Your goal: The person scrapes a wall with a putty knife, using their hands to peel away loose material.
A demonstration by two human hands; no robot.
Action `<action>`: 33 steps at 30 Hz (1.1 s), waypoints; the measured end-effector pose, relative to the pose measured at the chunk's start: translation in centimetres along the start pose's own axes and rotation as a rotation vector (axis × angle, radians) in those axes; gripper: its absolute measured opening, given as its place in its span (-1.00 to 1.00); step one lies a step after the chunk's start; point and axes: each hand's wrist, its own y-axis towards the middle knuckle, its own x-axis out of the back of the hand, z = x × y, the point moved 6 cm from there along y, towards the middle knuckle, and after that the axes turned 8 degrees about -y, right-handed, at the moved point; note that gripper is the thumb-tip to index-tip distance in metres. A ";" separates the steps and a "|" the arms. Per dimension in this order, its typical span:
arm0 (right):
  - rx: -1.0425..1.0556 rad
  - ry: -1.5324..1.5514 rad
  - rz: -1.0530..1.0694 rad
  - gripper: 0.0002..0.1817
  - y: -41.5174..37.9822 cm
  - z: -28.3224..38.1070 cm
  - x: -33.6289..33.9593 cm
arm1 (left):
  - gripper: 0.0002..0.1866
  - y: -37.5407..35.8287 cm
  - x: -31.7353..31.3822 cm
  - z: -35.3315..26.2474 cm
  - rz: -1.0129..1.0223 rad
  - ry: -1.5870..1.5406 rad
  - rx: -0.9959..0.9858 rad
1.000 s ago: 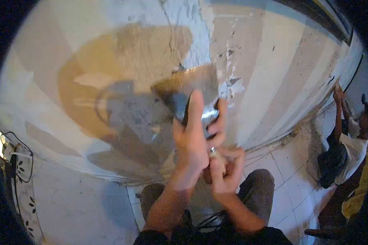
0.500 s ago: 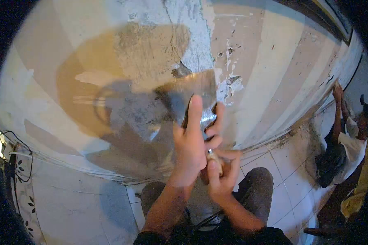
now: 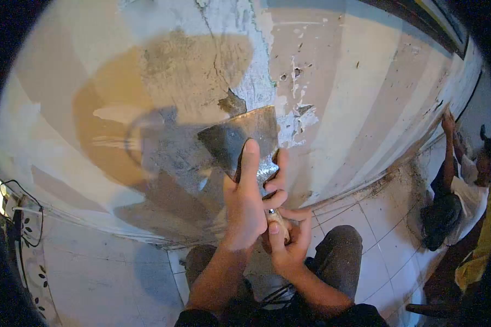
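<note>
Left hand (image 3: 245,210) holding scraper (image 3: 256,125) by blade, right hand (image 3: 293,253) gripping handle (image 3: 279,219). Blade before wall (image 3: 305,174), contact unclear. Bare patch (image 3: 244,68) at twelve o'clock looks stripped; striped coating (image 3: 365,82) at two largely intact.

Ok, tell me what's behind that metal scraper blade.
Behind the scraper blade is the damaged wall; a crack and a chipped hole show above its top edge. Directly behind the metal it's covered, so whether the hole continues there can't be told.
</note>
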 end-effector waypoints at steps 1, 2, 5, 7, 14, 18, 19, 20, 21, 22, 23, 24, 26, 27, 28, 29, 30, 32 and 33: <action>0.003 0.004 -0.004 -0.69 0.0 -0.5 0.2 | -0.67 0.0 -0.1 0.2 0.005 0.005 0.000; -0.004 -0.020 -0.015 -0.69 -0.1 -1.2 0.2 | -0.67 0.0 0.2 0.4 0.008 0.001 -0.006; -0.014 -0.060 0.008 -0.68 -0.7 -2.2 0.5 | -0.67 -0.2 1.0 0.9 -0.020 0.025 -0.032; -0.034 -0.073 0.042 -0.68 -0.8 -2.4 0.0 | -0.67 0.0 1.7 0.9 -0.065 0.060 -0.045; 0.091 -0.104 -0.049 -0.70 1.5 1.2 0.9 | -0.65 0.4 -1.6 -0.2 -0.001 0.009 -0.049; -0.033 -0.057 0.015 -0.70 -0.4 -0.9 1.2 | -0.62 -0.2 0.1 1.2 -0.023 -0.005 -0.003; -0.031 -0.061 0.021 -0.70 -0.4 -0.8 1.1 | -0.62 -0.2 0.1 1.1 -0.024 -0.011 -0.007; -0.063 0.006 0.027 -0.70 -0.6 -0.6 0.9 | -0.62 -0.4 0.1 0.9 -0.049 0.013 0.013; -0.096 0.075 0.031 -0.69 -0.7 -0.4 0.8 | -0.62 -0.6 0.1 0.9 -0.073 0.039 0.035; -0.102 0.075 0.032 -0.69 -0.8 0.0 0.8 | -0.62 -0.7 0.1 0.7 -0.080 0.040 0.037; -0.089 0.059 0.033 -0.68 -0.4 0.7 1.0 | -0.62 -0.6 -0.4 0.7 -0.057 0.003 0.034; -0.078 0.040 0.034 -0.66 -0.4 1.0 1.2 | -0.63 -0.6 -0.5 0.9 -0.036 -0.035 0.034; -0.080 -0.010 0.036 -0.67 -0.4 0.3 1.5 | -0.63 -0.4 -0.6 1.0 -0.023 -0.031 0.028; -0.060 -0.060 0.038 -0.67 -0.3 0.2 1.7 | -0.64 -0.4 -0.9 0.9 0.008 -0.029 0.012; -0.058 -0.059 0.034 -0.67 -0.6 0.0 1.6 | -0.64 -0.5 -0.7 1.1 0.012 -0.027 0.013; -0.076 -0.033 0.017 -0.70 -0.9 -0.2 1.4 | -0.67 -0.6 0.0 1.4 -0.045 -0.008 0.030; -0.091 -0.005 0.000 -0.73 -0.8 -0.3 1.3 | -0.69 -0.6 0.4 1.5 -0.100 0.014 0.045; 0.011 -0.046 -0.007 -0.72 -0.1 0.0 1.2 | -0.67 -0.4 0.2 1.1 -0.077 0.023 0.034; 0.093 -0.092 -0.011 -0.71 -0.1 0.4 1.0 | -0.65 -0.4 0.3 1.0 -0.072 0.031 0.032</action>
